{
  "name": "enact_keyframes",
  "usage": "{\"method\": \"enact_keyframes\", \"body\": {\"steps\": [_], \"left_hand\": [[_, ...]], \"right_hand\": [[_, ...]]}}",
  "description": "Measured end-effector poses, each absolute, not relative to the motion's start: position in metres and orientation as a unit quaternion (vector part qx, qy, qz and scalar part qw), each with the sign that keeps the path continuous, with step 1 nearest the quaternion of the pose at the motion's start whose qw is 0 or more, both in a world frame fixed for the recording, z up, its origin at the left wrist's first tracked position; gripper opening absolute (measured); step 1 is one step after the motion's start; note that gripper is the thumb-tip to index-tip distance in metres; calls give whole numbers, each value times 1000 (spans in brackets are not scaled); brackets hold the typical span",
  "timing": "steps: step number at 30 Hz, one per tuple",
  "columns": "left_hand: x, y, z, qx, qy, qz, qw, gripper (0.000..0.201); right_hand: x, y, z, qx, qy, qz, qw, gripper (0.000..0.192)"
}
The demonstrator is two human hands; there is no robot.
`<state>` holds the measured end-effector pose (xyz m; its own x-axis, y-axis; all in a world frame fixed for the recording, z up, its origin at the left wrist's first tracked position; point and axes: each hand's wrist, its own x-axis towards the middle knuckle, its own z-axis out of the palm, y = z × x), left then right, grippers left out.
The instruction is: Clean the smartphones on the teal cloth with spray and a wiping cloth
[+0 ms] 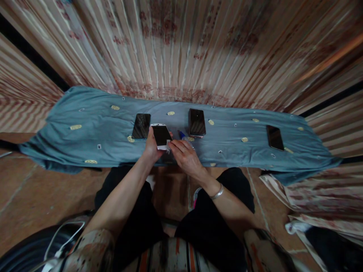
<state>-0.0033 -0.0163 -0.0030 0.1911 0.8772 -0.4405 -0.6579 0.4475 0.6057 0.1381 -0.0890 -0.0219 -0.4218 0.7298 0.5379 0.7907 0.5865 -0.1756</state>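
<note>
My left hand [153, 146] grips a white-framed smartphone [161, 135] along its left side, with the dark screen facing up. Pinched in the fingers of my right hand [185, 155] is a small whitish cloth or tissue [168, 146], pressed to the phone's lower right corner. Just left of the held phone, a black smartphone [141, 125] lies on the cloth-covered surface. A stack of dark phones [197, 122] sits to the right. Between the stack and my right hand is a clear bottle with a blue top [182, 134], partly hidden by the hand.
A blue-green cloth with yellow prints [107, 121] covers the long, narrow surface. Another dark phone [275, 137] lies toward its right end. Patterned curtains [176, 49] hang behind and at both sides. A white cable [61, 241] rests on a black round object [25, 249] at lower left.
</note>
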Motion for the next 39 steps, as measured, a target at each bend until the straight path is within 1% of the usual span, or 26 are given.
{"method": "enact_keyframes", "body": {"steps": [4,13,18,22,26,30,39], "left_hand": [[-7,-17,-3,146,382,509,757,67],[-8,-20,-6,138,396,499,758,68],[-5,-25,0,129,409,498,754,70],[-2,-29,2,122,433,452,771,77],[-1,-30,-1,135,447,420,778,79],[-4,-27,-4,143,435,443,770,80],[-11,-20,-5,156,397,514,744,70]], "right_hand": [[144,-89,-22,-463,-841,-27,279,37],[137,-93,-21,-439,-847,3,301,38],[131,-93,-25,-429,-849,-5,309,37],[121,-95,-28,-410,-853,-18,323,35],[115,-95,-28,-409,-854,7,323,36],[115,-94,-27,-411,-850,31,329,37],[128,-86,-31,-455,-821,53,340,37]]}}
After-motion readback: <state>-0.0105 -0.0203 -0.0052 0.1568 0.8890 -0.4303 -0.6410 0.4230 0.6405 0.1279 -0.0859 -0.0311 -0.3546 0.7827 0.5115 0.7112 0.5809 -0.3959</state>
